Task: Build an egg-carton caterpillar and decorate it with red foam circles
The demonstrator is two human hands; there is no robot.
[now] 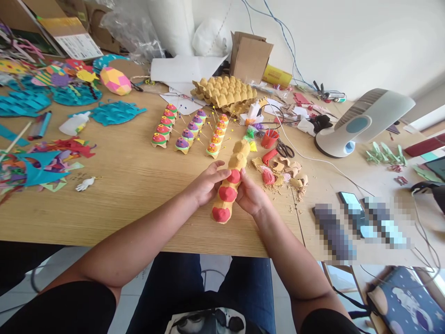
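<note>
Wooden tabletop (139, 190) spreads beneath the egg-carton strip (228, 185), its long axis running outward, red-capped end nearest. Left hand (209, 183) and right hand (253, 192) both touch it, fingers partly curled, gripping its middle from opposite sides; beyond stand three decorated strips (188, 134).

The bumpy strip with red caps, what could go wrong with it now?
The left hand and right hand hold the bumpy strip, so squeezing hard might bend it or dent its red caps. Scraps lie near the right hand, so crumbs might stick to it.
</note>
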